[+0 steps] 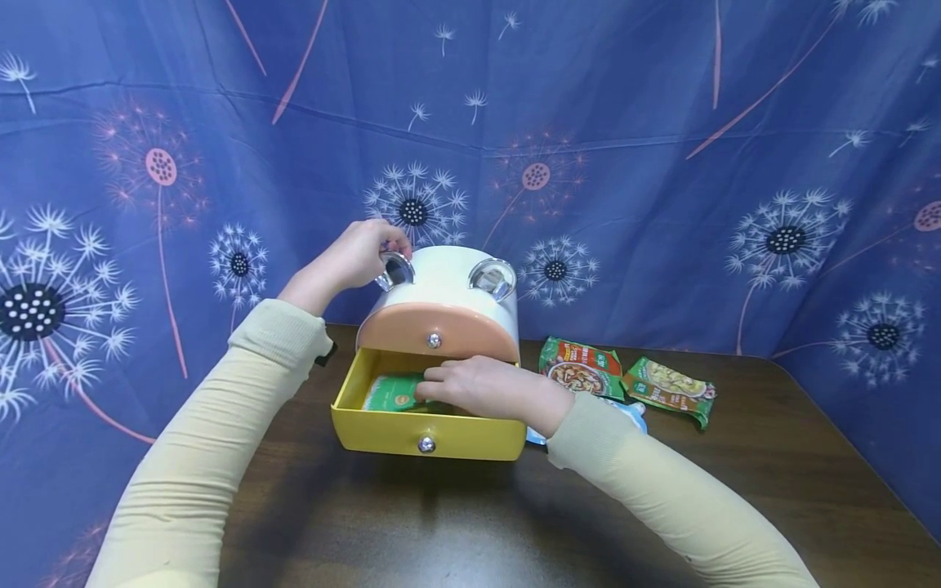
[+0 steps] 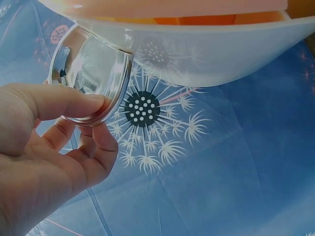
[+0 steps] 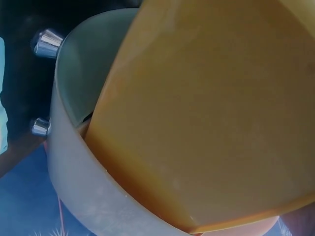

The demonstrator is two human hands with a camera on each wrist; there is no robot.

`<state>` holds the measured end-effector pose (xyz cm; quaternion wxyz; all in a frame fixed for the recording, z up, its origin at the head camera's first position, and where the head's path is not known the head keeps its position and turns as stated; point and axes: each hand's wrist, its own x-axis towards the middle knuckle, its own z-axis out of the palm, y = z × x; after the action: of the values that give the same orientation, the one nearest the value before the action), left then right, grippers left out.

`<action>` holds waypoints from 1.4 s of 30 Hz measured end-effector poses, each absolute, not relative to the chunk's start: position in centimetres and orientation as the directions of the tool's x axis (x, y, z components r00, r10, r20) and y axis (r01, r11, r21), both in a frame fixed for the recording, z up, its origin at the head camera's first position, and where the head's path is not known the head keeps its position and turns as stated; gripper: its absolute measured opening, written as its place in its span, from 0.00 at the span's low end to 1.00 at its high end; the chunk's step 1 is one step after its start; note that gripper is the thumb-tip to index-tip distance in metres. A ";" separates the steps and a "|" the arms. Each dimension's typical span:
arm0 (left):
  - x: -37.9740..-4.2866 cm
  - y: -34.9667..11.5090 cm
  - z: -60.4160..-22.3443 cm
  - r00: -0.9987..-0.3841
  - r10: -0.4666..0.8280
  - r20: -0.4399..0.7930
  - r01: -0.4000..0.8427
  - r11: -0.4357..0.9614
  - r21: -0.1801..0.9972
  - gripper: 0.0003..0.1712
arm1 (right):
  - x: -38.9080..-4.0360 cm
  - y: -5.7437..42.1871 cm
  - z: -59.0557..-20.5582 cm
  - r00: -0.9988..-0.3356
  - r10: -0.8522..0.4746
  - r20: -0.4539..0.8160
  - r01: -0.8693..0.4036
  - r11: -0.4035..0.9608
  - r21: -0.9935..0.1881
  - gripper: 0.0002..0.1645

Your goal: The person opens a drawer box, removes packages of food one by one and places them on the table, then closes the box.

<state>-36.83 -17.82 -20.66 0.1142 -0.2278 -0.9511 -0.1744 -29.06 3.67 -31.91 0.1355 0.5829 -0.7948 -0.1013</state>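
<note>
A small chest point(image 1: 441, 273) with a white rounded body and two shiny silver ears stands on the table. My left hand point(image 1: 365, 249) pinches its left silver ear point(image 2: 93, 69) between thumb and fingers, as the left wrist view shows. The chest's yellow drawer point(image 1: 382, 433) is pulled out below a peach-coloured front point(image 1: 397, 327). Inside lies a green packet point(image 1: 388, 394). My right hand point(image 1: 485, 388) reaches over the drawer's right side, fingers bent down at the packet. Its fingertips are partly hidden, so a grip is unclear. The yellow drawer point(image 3: 206, 113) fills the right wrist view.
Right of the chest lie a red-and-green food packet point(image 1: 581, 363) and a brown-and-green packet point(image 1: 671, 390). A light blue packet point(image 1: 635, 415) shows partly behind the right forearm. A blue dandelion-print cloth point(image 1: 625, 163) hangs behind the brown table point(image 1: 772, 465).
</note>
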 end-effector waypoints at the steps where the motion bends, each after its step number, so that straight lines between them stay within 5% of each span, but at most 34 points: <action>1: -36.8 -17.8 -20.7 -0.871 0.392 0.297 0.472 0.836 0.281 0.26 | -29.0 3.7 -31.9 -0.285 -0.954 0.097 -0.900 0.301 0.316 0.17; 11: -36.6 -17.7 -20.6 -0.876 0.382 0.295 0.463 0.839 0.287 0.26 | -28.9 4.0 -31.3 -0.306 -0.946 0.109 -0.914 0.324 0.242 0.24; 42: -37.0 -17.8 -20.9 -0.849 0.409 0.335 0.499 0.828 0.256 0.25 | -28.7 4.2 -30.9 -0.288 -0.933 0.217 -0.918 0.333 0.214 0.27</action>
<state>-37.05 -17.84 -20.86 0.1342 -0.2398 -0.9465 -0.1692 -28.67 4.16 -30.88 0.1522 0.5769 -0.8022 -0.0238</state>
